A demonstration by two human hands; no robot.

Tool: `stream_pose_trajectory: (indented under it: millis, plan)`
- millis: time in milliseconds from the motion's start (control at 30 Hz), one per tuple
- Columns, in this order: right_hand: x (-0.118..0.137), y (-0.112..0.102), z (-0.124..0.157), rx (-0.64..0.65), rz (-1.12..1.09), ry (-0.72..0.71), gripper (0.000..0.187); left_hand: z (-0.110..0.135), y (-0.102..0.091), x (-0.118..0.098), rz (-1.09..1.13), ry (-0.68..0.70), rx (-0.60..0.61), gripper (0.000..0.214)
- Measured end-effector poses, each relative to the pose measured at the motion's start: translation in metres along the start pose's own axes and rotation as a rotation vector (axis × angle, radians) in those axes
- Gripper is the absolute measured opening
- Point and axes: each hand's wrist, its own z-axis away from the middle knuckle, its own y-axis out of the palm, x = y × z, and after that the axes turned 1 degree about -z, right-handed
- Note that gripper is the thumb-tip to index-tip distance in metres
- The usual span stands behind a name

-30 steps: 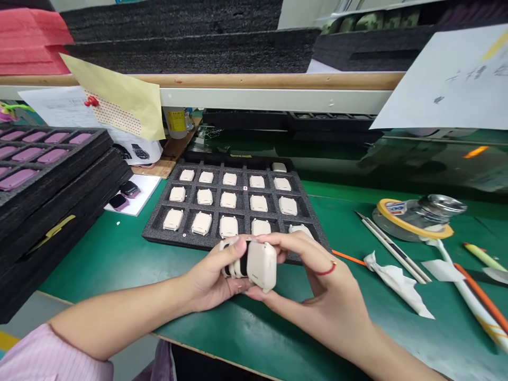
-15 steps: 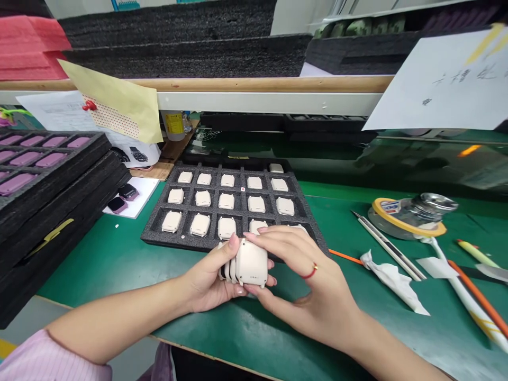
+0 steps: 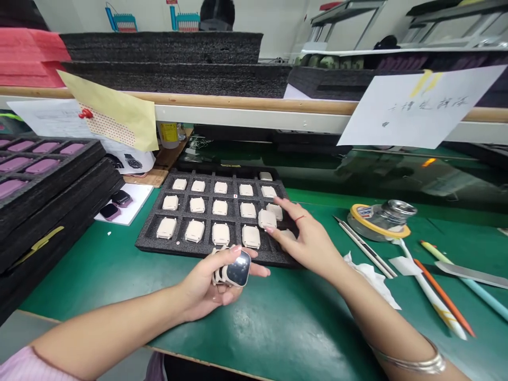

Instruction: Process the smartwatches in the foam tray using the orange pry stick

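My left hand [image 3: 212, 283] is closed round a small stack of cream smartwatch cases [image 3: 224, 275]; the outermost one turns its dark glossy screen [image 3: 238, 269] to the right. Over the right side of the black foam tray [image 3: 156, 246], my right hand [image 3: 311, 241] pinches one cream smartwatch case [image 3: 268, 219] between thumb and fingers, its pale back showing. Several more cream cases, such as the front one [image 3: 220, 233], lie in the tray's compartments. My right hand partly hides a case [image 3: 286, 234] at the tray's front right.
At left, stacked black foam trays [image 3: 79, 174] hold purple cases. Two dark-screened watches [image 3: 121, 198] lie on white paper. To the right are a glass bottle with a yellow ring [image 3: 381, 219], tweezers [image 3: 367, 248], crumpled tissue [image 3: 375, 280] and a toothbrush [image 3: 432, 296]. A shelf edge [image 3: 254, 114] crosses behind.
My right hand has moved away from the stack to the tray's right side with a cream case. The stack in my left hand now shows a dark screen outermost. The camera view has shifted.
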Motion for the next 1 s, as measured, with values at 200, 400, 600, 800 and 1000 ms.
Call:
stream_pose_trajectory:
  millis: [200,400,600,800,1000]
  plan:
    - [0.059,-0.011,0.017,0.080,-0.281,-0.336,0.042,-0.003,0.003,0.002,0.147,-0.028,0.007,0.041]
    - [0.078,0.003,0.032,0.161,-0.341,-0.357,0.016,-0.007,0.002,0.003,0.145,-0.012,0.066,0.042]
    - [0.078,0.006,0.031,0.052,-0.347,-0.396,0.007,-0.008,0.002,0.003,0.175,-0.002,0.124,0.039]
    - [0.077,-0.004,0.027,-0.215,-0.450,-0.171,0.009,-0.007,0.004,0.004,0.148,-0.065,0.138,0.042]
    - [0.071,-0.012,0.020,-0.355,-0.830,0.179,0.014,-0.006,0.003,0.000,0.146,-0.067,0.118,0.044]
